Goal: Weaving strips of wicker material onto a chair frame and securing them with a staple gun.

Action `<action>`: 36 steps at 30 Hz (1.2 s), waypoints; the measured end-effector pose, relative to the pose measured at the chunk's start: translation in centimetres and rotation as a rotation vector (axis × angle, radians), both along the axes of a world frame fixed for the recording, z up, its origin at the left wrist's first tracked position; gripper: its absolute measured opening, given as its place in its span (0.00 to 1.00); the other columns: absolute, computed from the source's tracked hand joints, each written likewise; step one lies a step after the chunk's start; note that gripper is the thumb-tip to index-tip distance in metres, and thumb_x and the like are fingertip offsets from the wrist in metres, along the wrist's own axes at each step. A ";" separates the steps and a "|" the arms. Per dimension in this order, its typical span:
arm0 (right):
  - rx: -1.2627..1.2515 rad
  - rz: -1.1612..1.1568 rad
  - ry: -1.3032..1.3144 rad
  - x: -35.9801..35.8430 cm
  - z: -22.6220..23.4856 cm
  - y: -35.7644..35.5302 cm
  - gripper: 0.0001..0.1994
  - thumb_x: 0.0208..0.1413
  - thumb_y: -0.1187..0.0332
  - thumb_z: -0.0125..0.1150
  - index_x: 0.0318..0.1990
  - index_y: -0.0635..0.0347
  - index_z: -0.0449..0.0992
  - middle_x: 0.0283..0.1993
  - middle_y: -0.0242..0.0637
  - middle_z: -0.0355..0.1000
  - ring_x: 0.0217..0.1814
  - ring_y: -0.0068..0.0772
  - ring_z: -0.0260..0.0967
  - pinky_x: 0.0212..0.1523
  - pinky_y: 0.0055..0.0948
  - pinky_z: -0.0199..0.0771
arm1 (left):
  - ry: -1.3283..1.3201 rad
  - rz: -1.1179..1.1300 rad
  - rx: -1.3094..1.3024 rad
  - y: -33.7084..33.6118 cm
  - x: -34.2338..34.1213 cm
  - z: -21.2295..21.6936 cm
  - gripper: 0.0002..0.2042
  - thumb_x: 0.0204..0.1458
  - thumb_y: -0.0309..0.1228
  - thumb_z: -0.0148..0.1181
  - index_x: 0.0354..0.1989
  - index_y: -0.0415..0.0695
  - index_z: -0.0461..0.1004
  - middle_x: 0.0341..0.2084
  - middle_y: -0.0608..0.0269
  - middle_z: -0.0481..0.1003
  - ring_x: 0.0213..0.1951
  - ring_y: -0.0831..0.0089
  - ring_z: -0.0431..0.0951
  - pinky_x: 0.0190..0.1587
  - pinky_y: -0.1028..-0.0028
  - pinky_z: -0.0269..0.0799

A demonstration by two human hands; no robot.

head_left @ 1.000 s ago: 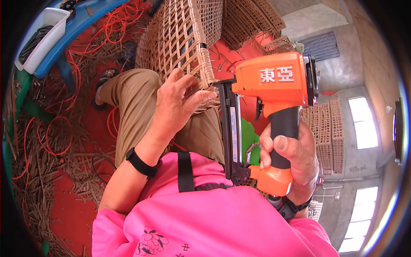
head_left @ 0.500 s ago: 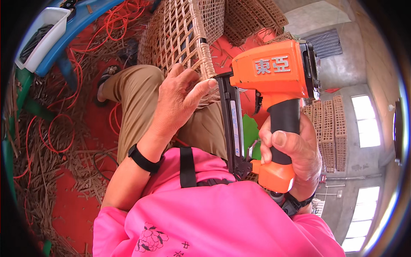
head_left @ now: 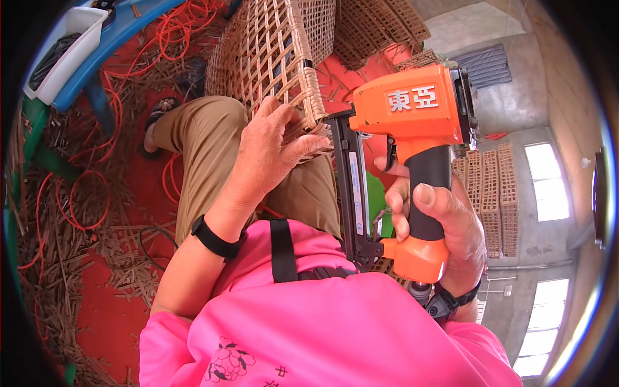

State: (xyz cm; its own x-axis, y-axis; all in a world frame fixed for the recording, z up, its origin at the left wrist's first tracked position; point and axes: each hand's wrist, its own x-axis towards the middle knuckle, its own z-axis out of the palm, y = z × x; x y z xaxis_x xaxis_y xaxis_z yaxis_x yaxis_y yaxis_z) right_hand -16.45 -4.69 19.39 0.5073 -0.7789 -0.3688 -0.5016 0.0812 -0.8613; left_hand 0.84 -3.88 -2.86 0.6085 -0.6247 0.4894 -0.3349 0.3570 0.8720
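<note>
A woven wicker basket [head_left: 258, 61] leans over my lap, its wrapped rim corner pointing down at me. My left hand [head_left: 267, 145] grips that corner, fingers curled into the open weave and thumb along the rim's lower end. In my right hand [head_left: 445, 206] is an orange pneumatic staple gun [head_left: 400, 106], held by its black grip. My index finger reaches up to the trigger, while the thumb wraps over the grip's near side. The gun's nose sits at the basket's rim corner, just beyond my left thumb; whether it presses on the rim I cannot tell.
Orange air hose [head_left: 174, 32] lies coiled and looped across the red floor [head_left: 103, 309] among scattered wicker strips. A white tray [head_left: 68, 51] rests on a blue surface [head_left: 119, 48] at far left. More woven panels [head_left: 380, 29] stand beyond the basket, with others stacked [head_left: 493, 200] at right.
My right index finger has come up to the trigger. The gun has shifted slightly. My left thumb has slid a little lower, away from the rim's tip.
</note>
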 end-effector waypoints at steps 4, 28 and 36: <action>0.010 0.026 0.014 0.0 0.2 0.0 0.31 0.54 0.55 0.73 0.55 0.71 0.70 0.32 0.37 0.73 0.29 0.24 0.73 0.35 0.24 0.74 | -0.020 0.006 0.052 0.0 0.0 -0.1 0.21 0.46 0.39 0.78 0.36 0.35 0.75 0.35 0.52 0.70 0.35 0.54 0.76 0.40 0.60 0.74; 0.025 0.043 -0.131 -2.5 -1.4 -1.3 0.29 0.45 0.62 0.77 0.50 0.69 0.72 0.30 0.36 0.73 0.27 0.24 0.73 0.31 0.23 0.73 | 0.179 -0.018 0.106 -0.4 -0.4 -0.2 0.20 0.42 0.37 0.81 0.34 0.37 0.76 0.31 0.60 0.71 0.33 0.68 0.73 0.37 0.68 0.71; 0.069 -0.110 -0.399 -7.1 -2.7 -2.9 0.30 0.41 0.65 0.78 0.50 0.71 0.71 0.30 0.41 0.75 0.24 0.28 0.75 0.27 0.26 0.78 | 0.302 -0.080 0.094 -0.9 -0.3 -1.1 0.19 0.42 0.35 0.81 0.31 0.37 0.76 0.29 0.68 0.65 0.32 0.76 0.67 0.34 0.74 0.65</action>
State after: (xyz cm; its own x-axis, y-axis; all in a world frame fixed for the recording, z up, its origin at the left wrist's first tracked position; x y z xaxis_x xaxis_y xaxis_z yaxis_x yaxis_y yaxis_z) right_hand -23.57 -7.59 16.69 0.5364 -0.8165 -0.2135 -0.1149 0.1800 -0.9769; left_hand 0.55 -4.74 -3.92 0.6648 -0.7101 0.2320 -0.0300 0.2849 0.9581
